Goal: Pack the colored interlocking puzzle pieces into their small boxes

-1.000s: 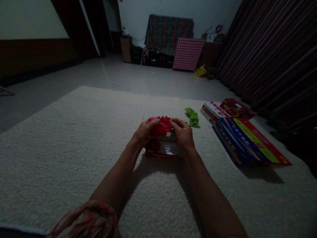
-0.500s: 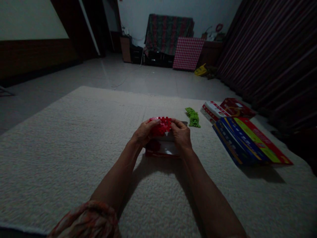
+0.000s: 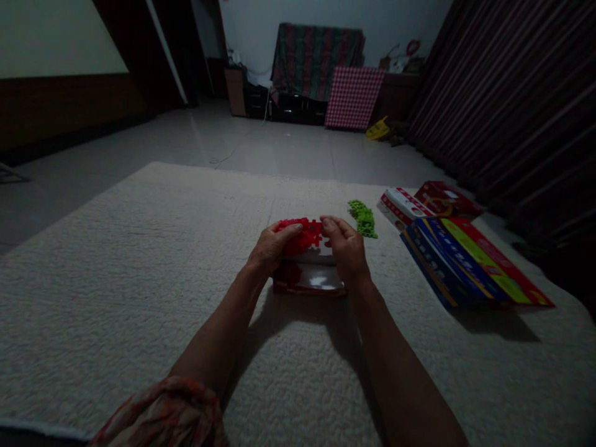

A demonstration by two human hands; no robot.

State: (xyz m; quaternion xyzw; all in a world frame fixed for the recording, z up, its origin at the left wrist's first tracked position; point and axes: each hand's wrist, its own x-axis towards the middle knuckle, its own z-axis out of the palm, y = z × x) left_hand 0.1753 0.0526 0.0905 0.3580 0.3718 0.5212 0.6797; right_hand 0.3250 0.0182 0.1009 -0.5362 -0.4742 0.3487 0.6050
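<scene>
In the head view my left hand (image 3: 272,246) is closed on a cluster of red interlocking plastic pieces (image 3: 302,236), its thumb lying across the top. My right hand (image 3: 347,245) pinches at the right end of the cluster, thumb and forefinger together. Whether a separate piece sits in that pinch is too small to tell. Below both hands lies a shallow open box (image 3: 321,279) with a pale, shiny inside and a red front edge. More red shows at its left end. Joined green plastic pieces (image 3: 364,220) lie just beyond my right hand.
A pale quilted mat (image 3: 139,279) spreads under everything. To the right lie a blue, yellow and red carton (image 3: 475,261), a white and red box (image 3: 404,208) and a dark red box (image 3: 447,202). A cloth-covered cabinet (image 3: 316,62) stands against the far wall.
My right hand has shifted slightly right and its fingers have drawn back from the red cluster's right end. My left hand stays on the cluster. The box remains beneath.
</scene>
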